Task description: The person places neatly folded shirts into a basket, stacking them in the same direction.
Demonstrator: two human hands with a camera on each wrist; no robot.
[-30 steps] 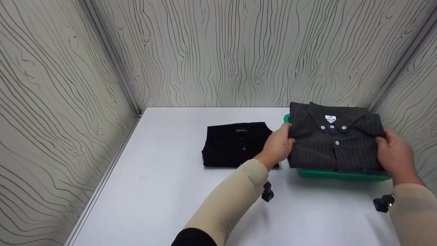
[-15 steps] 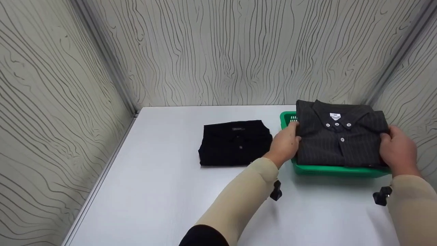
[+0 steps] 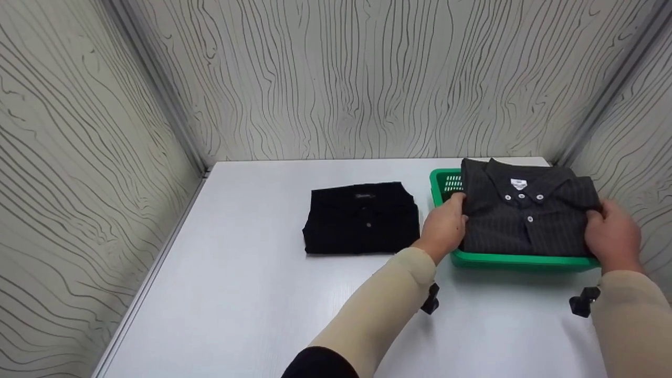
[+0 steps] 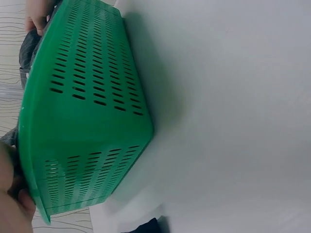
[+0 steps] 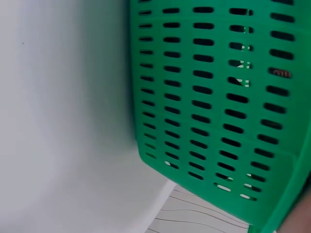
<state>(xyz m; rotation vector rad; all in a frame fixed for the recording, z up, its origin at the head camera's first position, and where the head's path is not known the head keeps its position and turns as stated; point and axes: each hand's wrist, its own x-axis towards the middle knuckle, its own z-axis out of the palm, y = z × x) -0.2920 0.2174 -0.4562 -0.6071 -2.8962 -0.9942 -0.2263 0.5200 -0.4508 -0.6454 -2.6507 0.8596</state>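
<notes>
A folded dark grey striped shirt with white buttons and a white collar label lies over the green basket, its front edge inside the near rim. My left hand grips the shirt's left edge, thumb on top. On the opposite edge my right hand holds it the same way. Both hands are at rim height; in the left wrist view the left hand is beside the basket's rim. The fingers under the shirt are hidden. Only a sliver of the right hand appears in the right wrist view.
A folded black shirt with a collar label lies on the white table, left of the basket. Wood-grain patterned walls enclose the table at the back and sides. The basket stands near the back right corner.
Both hands have carried the grey shirt slightly right and lowered it into the basket's opening. More of the basket's left rim and slotted side now shows. The black shirt has stayed put.
</notes>
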